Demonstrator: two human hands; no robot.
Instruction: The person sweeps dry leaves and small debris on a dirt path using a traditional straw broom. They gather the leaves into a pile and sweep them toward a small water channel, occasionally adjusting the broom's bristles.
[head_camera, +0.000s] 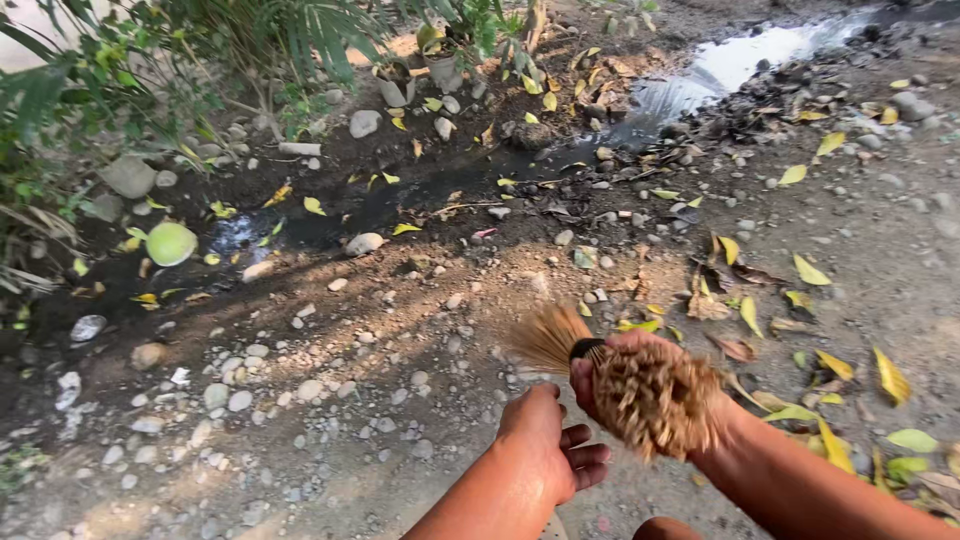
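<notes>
Over stony ground, the right hand grips a stick broom, bristles pointing up-left; left hand loosely open.

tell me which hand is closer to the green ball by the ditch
Left. The left hand is below and right of the green ball; the right hand, gripping the broom, is further right.

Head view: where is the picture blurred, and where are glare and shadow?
Head view: the stick broom in the right hand is motion-blurred; the left hand is sharper; the water channel glares white at top right; dappled shade covers the gravel ground.
</notes>
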